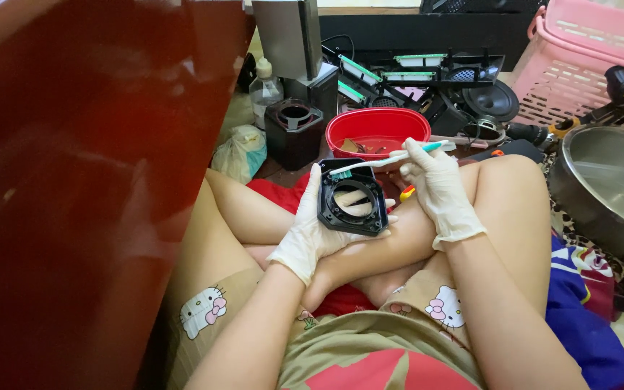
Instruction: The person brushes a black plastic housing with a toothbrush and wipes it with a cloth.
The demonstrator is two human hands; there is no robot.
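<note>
Floor-level setup, person sitting cross-legged with a big glossy dark red panel [74, 180] filling everything to the left of the red tub. That red oval tub [377, 130] is my landmark, it sits on the floor just past the knees with some small bits inside. Way off to its right there's a pink laundry basket [594, 65] and below that a steel bowl [608, 184]. Behind the tub is a pile of black electronics parts [427, 79], and a round speaker cone [490, 100] to the right of those. Left of the tub stands a black cube-shaped housing [294, 132] with a clear bottle [263, 88] behind it.

Just in front of the tub, the gloved left hand [310, 230] is wrapped around a black square frame with a round opening [352, 197], holding it tilted over the lap. The gloved right hand [435, 184] pinches a white toothbrush [388, 160], bristles touching the frame's top edge.
</note>
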